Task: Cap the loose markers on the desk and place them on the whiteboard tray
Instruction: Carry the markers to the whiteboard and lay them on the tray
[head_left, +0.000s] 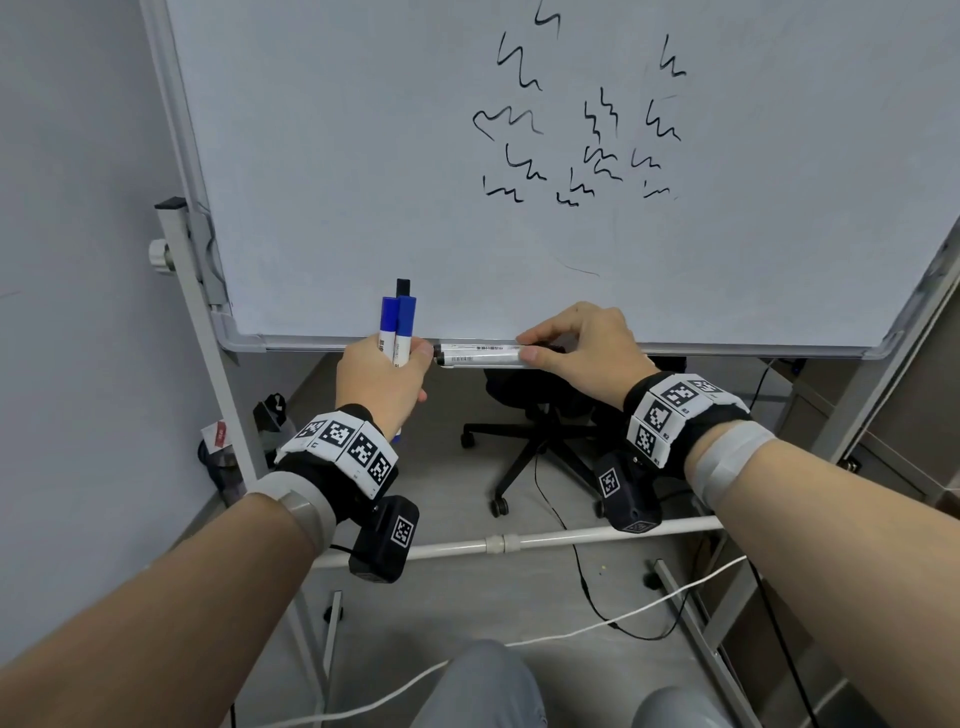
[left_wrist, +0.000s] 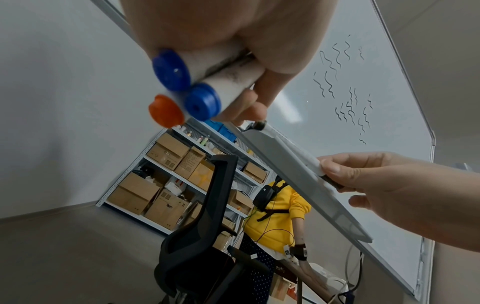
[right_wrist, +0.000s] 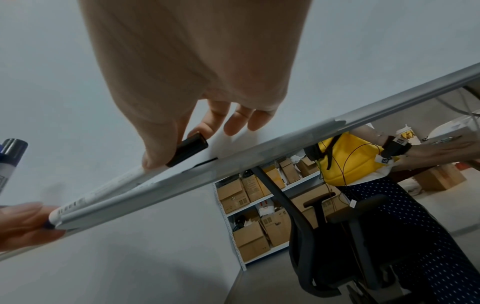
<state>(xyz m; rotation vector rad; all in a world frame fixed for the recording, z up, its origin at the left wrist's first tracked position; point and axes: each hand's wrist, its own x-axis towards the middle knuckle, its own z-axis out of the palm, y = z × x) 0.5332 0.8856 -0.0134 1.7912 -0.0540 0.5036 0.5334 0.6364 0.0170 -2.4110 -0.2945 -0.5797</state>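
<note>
My left hand (head_left: 382, 376) grips a bundle of capped markers (head_left: 397, 317) upright in front of the whiteboard (head_left: 363, 156): two blue caps and a black one show above the fist. From below, their butt ends are two blue (left_wrist: 202, 101) and one orange (left_wrist: 166, 110). Two white markers (head_left: 478, 354) lie side by side along the grey whiteboard tray (left_wrist: 311, 195). My right hand (head_left: 566, 340) pinches the black-capped end (right_wrist: 188, 149) of one between thumb and fingers. My left thumb touches their other end.
A black office chair (head_left: 540, 431) stands behind the board. The stand's white crossbar (head_left: 493, 543) and cables cross the floor near my knees. A person in a yellow top (left_wrist: 280, 216) and shelves of cardboard boxes (left_wrist: 161, 185) are beyond.
</note>
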